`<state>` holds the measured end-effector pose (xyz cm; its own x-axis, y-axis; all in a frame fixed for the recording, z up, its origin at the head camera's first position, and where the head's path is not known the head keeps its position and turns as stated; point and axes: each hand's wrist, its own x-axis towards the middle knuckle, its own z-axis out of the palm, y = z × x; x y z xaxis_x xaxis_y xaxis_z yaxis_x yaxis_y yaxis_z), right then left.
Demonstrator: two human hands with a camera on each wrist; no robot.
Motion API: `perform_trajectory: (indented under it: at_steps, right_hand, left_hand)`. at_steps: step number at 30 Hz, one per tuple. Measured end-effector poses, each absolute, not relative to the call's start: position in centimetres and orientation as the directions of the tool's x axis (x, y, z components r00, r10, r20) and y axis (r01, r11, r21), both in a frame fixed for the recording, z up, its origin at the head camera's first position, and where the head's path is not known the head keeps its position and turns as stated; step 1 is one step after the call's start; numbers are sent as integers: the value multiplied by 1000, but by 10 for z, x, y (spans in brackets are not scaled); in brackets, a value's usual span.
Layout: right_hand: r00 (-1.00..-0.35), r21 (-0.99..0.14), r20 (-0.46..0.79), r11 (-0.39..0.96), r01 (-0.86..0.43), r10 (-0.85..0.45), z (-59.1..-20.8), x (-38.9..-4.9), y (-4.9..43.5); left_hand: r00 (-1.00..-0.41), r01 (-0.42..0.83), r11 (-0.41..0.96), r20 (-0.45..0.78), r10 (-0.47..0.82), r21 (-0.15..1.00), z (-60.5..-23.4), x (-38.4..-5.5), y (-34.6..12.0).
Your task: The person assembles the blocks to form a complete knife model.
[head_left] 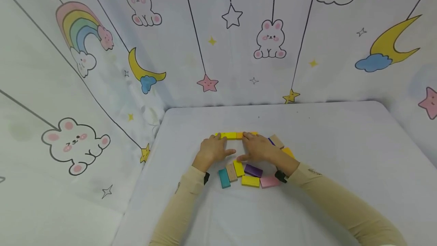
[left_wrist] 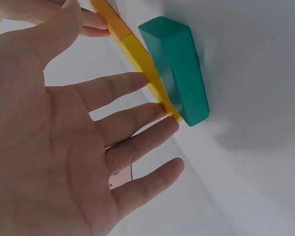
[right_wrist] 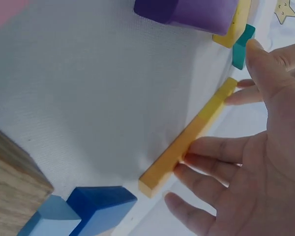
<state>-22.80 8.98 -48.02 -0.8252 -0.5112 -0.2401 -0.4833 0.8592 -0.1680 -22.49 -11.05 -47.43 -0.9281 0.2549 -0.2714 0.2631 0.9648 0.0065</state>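
Observation:
A yellow block (head_left: pixel 228 136) and an orange block (head_left: pixel 239 136) lie end to end in a straight row across the white table. With extended fingers, my left hand (head_left: pixel 213 150) touches the far side of the yellow block (left_wrist: pixel 141 60), its thumb held apart. At the other end, my right hand (head_left: pixel 257 148) rests its fingertips along the orange block (right_wrist: pixel 169 156). Its fingers are nearly straight and the thumb stands away from the row. In the left wrist view a teal block (left_wrist: pixel 182 69) appears in front of the row.
Nearer the front lie a teal block (head_left: pixel 224 178), a wooden block (head_left: pixel 231 172), a purple block (head_left: pixel 253 170), a pink block (head_left: pixel 269 182) and yellow blocks (head_left: pixel 250 182). Beyond my right wrist are another wooden block (head_left: pixel 276 141) and a blue block (right_wrist: pixel 103 209). Patterned cloth (head_left: pixel 239 67) hangs behind.

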Motion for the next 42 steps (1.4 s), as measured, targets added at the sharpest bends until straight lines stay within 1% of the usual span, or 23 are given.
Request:
perform_trajectory:
  at_steps: [7,21,26,37,42]
  right_hand:
    - [-834,-155,-268,876,-457,-483,-479,-232,83]
    - [-837,-167,-220,865,-474,-501,-481,-239,80]
    - [-839,-190,-209,862,-470,-503,-482,-240,82]
    - [-838,-299,-168,837,-458,-519,-485,-242,89]
    - [-848,-305,-150,839,-449,-508,-485,-240,92]
  left_hand:
    - [-930,255,967,-266,252,22,-475,-228,-115]
    - [-932,241,970,-270,243,42,-475,-232,-117]
    - [-928,250,967,-273,252,41,-475,-234,-118]
    - [-927,257,965,-270,259,42,-471,-236,-115]
    - [-927,249,968,-281,250,40,-469,-236,-113]
